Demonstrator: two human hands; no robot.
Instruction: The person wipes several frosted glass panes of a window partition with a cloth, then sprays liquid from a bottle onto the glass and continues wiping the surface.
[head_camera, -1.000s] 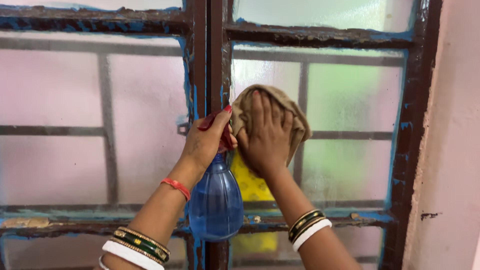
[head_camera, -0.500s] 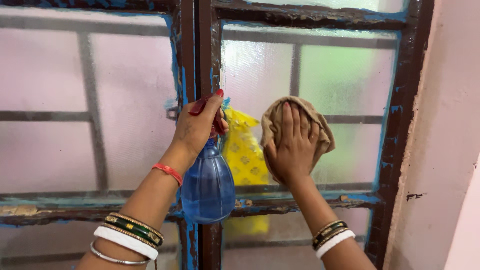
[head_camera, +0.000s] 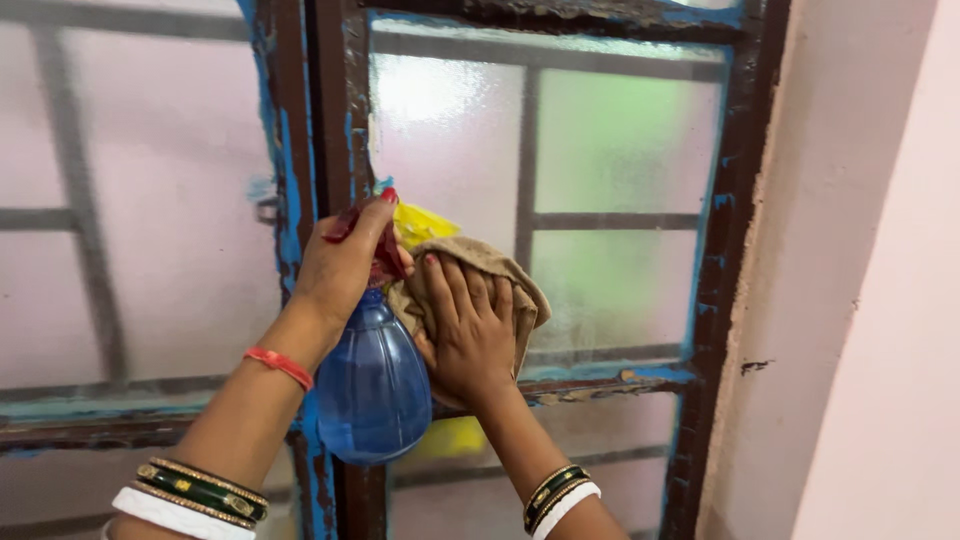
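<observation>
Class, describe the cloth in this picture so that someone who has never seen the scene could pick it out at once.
Find the window frame, dark with flaking blue paint, and the frosted pane just right of its central post. Low on that pane, the right hand presses flat on the cloth. It is crumpled and tan-brown, unlike the blue spray bottle in the left hand beside it.

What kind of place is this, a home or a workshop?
Probably a home, indoors at a window: frosted panes in a worn brown frame with flaking blue paint, beside a pink wall. The bottle and cloth fit housework.
</observation>
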